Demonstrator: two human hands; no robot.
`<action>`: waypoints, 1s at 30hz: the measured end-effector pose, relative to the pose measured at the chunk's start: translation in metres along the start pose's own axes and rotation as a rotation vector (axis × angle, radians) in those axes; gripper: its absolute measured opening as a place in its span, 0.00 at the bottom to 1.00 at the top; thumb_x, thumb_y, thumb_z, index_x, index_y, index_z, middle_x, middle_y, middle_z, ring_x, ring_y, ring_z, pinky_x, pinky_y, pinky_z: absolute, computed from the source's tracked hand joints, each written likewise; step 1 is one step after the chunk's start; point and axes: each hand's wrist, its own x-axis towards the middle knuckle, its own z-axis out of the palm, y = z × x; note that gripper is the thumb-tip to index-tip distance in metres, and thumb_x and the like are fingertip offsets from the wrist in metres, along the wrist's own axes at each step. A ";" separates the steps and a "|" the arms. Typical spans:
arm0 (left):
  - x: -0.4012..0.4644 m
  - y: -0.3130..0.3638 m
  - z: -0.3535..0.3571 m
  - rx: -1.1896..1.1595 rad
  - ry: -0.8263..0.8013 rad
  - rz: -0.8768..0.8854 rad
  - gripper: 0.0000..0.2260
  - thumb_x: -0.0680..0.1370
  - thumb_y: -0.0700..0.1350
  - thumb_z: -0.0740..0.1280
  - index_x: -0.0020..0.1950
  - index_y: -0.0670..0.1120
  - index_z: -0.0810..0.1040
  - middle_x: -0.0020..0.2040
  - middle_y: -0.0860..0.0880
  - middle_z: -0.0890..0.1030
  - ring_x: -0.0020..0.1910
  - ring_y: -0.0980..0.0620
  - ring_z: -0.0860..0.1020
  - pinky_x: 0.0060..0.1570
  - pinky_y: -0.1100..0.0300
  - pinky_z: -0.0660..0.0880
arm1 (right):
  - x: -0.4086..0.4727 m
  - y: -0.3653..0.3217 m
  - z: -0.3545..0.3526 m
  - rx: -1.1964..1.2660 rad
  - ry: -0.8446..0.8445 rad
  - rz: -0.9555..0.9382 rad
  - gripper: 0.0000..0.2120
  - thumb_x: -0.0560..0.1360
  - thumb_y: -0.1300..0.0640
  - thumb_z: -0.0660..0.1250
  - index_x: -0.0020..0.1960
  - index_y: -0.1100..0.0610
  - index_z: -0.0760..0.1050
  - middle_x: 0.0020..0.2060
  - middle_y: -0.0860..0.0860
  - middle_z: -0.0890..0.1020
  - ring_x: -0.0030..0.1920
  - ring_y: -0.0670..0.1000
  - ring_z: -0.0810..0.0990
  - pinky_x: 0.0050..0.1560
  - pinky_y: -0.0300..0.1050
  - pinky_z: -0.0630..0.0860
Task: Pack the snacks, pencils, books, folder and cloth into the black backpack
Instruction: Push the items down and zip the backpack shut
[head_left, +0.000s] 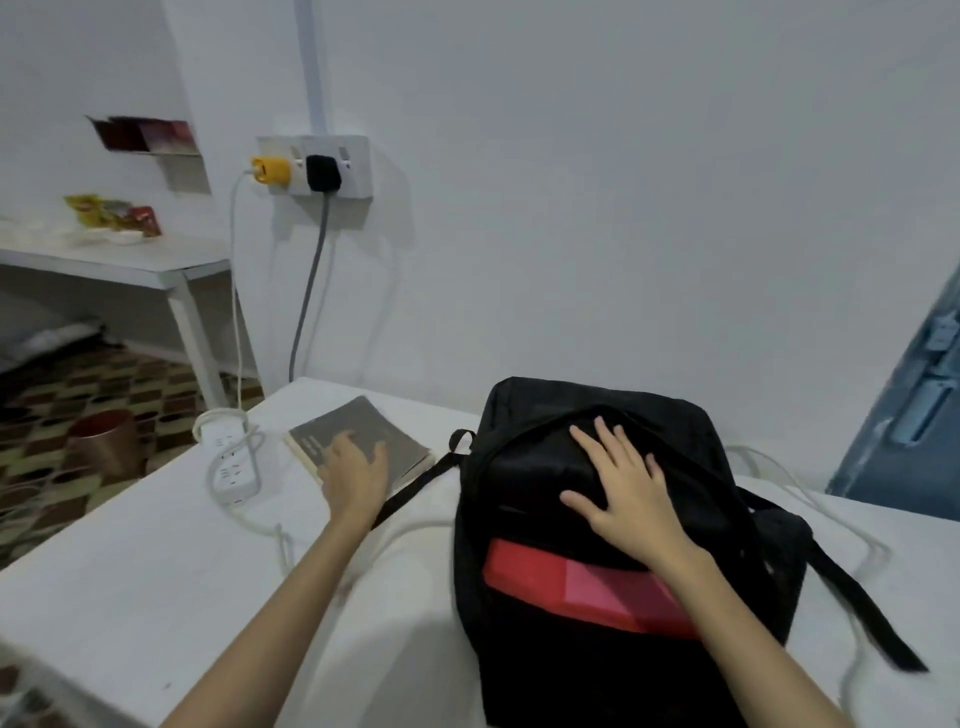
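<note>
Left hand (356, 470), fingers straight, flat on grey book (358, 439) lying on white bench (156, 561) left of black backpack (613, 519); right hand (621, 486), fingers spread, pressing backpack's zipped top; white power strip (226, 454) left of book; snack packets (111, 213) on far table (114, 260).

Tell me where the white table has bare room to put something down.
The widest bare patch of the table is at its near left, bordered by the power strip and the left forearm. It is crowded around the backpack, with straps and white cables on both sides, and the book beyond.
</note>
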 end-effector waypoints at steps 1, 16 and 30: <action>0.007 -0.006 -0.005 0.031 -0.028 -0.137 0.25 0.79 0.47 0.62 0.70 0.36 0.60 0.68 0.35 0.65 0.67 0.36 0.63 0.64 0.46 0.62 | 0.005 0.000 0.000 0.046 -0.021 0.017 0.35 0.76 0.41 0.61 0.76 0.43 0.46 0.77 0.47 0.45 0.77 0.50 0.43 0.73 0.58 0.47; 0.052 -0.028 0.021 0.213 0.002 -0.469 0.30 0.71 0.40 0.70 0.69 0.39 0.61 0.63 0.35 0.70 0.63 0.37 0.67 0.61 0.50 0.63 | 0.007 -0.004 0.019 0.195 0.049 0.094 0.35 0.74 0.44 0.66 0.75 0.42 0.51 0.76 0.43 0.48 0.76 0.47 0.45 0.74 0.54 0.46; 0.051 0.072 -0.091 -0.676 -0.156 0.214 0.03 0.70 0.43 0.74 0.41 0.49 0.82 0.41 0.52 0.82 0.41 0.57 0.79 0.44 0.65 0.74 | 0.006 -0.048 0.007 0.387 0.111 0.169 0.27 0.69 0.67 0.66 0.65 0.50 0.69 0.46 0.48 0.72 0.47 0.49 0.70 0.52 0.39 0.68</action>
